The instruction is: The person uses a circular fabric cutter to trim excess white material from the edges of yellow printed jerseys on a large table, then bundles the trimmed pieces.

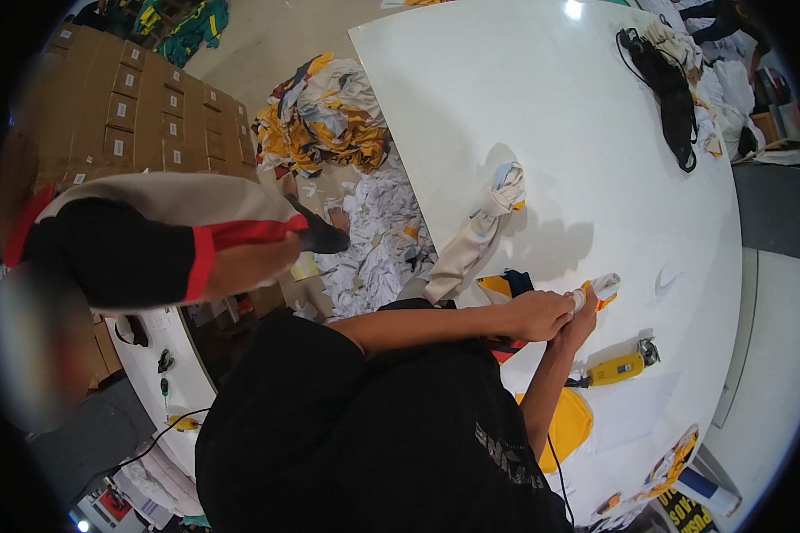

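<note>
Both hands are closed together on a rolled bundle of cloth at the right of centre. My left hand (539, 315) wraps round it, and my right hand (577, 327) grips it just beside. A white and orange end of the cloth bundle (606, 286) sticks out beyond the fingers; a pale band circles it there. Dark blue, orange and red cloth trails behind the left wrist. Farther left on the white table (542, 98) lies a beige cloth bundle (462, 253), knotted at its far end. How the fingers hold the band is partly hidden.
A yellow electric cloth cutter (618, 369) lies right of my right hand, by yellow cloth (567, 422). A black bag (668, 93) rests at the far right. Cloth scraps (378, 231) cover the floor. Another person (133, 240) stands left, near stacked cartons (142, 107).
</note>
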The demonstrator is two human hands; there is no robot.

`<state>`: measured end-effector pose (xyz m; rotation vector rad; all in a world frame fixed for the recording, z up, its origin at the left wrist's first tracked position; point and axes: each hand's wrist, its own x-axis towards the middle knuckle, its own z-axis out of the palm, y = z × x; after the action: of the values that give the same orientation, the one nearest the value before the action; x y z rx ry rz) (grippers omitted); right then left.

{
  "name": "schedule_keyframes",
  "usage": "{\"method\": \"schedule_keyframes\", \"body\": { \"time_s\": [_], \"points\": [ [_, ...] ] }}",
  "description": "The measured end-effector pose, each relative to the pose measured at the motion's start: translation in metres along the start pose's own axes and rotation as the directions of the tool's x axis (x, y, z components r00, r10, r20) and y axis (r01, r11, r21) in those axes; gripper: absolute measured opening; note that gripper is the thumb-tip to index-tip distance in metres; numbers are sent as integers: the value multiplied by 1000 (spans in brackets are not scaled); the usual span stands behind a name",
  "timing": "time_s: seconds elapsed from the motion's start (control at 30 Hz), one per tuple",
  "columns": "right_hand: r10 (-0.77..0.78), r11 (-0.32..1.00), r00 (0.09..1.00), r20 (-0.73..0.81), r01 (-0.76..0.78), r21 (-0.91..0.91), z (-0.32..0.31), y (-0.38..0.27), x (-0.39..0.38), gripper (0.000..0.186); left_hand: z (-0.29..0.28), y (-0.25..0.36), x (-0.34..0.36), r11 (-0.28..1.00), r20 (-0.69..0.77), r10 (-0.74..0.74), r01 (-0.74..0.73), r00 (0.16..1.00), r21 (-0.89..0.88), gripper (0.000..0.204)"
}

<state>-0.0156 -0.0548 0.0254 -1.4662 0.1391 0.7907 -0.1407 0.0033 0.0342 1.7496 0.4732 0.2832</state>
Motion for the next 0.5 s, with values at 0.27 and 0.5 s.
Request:
{"method": "schedule_keyframes", "body": {
  "time_s": [0.27, 0.5],
  "points": [
    [-43, 997, 995, 94, 48, -54, 21, -26, 1, 33, -22, 3, -12, 999, -156, 16, -20, 988, -25, 25],
    [-11, 971, 896, 444, 116, -210, 35, 3, 26, 58, -79, -32, -29, 995, -732, -28, 91, 681, 47, 26]
  ]
}}
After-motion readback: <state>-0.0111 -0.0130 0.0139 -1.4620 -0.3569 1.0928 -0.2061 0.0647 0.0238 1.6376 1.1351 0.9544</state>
